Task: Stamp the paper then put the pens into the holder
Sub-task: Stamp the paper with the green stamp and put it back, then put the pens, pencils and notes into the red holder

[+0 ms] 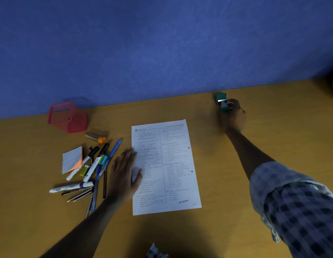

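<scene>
Head view: the printed paper [165,168], flat and rectangular, is lying mid-table bearing a "CANCELLED" mark. Your left hand [124,174] is pressing its edge, fingers spread. Your right hand [233,116] is gripping the green plastic stamp [222,101] by the wall. Pens [91,175] are lying scattered beside the red mesh holder [68,117].

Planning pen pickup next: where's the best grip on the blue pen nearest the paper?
Grip the blue pen on its upper barrel, near the far tip, coming from above. That end lies clear on the desk; its lower half runs into the pen pile beside the left hand.
</scene>
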### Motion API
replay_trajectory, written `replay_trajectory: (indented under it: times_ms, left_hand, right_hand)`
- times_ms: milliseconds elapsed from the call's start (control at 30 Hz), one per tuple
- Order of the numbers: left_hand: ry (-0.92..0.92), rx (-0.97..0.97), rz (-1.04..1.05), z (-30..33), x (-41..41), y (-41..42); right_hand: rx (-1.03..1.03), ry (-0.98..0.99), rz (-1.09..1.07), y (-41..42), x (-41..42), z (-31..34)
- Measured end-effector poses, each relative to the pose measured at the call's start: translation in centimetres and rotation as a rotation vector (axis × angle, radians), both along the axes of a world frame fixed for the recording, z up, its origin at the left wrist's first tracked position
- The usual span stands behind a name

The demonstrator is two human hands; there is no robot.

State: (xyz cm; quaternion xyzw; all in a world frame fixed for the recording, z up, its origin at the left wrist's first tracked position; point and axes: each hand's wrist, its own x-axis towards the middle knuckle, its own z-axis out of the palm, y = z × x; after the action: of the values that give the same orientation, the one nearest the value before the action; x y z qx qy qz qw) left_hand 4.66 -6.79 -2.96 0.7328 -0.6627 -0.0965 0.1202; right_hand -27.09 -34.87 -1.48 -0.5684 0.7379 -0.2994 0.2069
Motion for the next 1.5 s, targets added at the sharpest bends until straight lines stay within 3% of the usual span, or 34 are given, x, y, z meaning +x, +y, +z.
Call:
replay_trajectory:
  times_ms: [233, 400, 600, 700, 933, 1500]
  left_hand:
    - [-0.016, 0.020, 0.004, -0.1, 0.2, 0.0]
    - [-0.013, 0.022, 0.003, 0.3, 0.2, 0.2]
    - [-0.013, 0.028, -0.011, 0.4, 0.2, 0.3]
    - [-0.014, 0.034, -0.012, 0.2, 0.3, 0.3]
    - [0.007, 0.055, -0.024, 0.3, 0.4, 0.4]
    - [0.101, 0.082, 0.003, 1.2, 0.7, 1.0]
  right_hand:
    - [0.014, -0.070, -0.040, 1.0, 0.1, 0.5]
    - [-0.029, -0.061, 0.055, 3.9, 0.0, 0.5]
    - [-0.004, -0.056, 0.342, 10.1, -0.3, 0.4]
    - [0.009, 0.051, 0.571, 13.0, -0.1, 0.2]
    - [0.083, 0.309, 0.819, 18.6, 1.0, 0.4]
    - [0.075, 0.300, 0.712, 19.8, 2.3, 0.3]
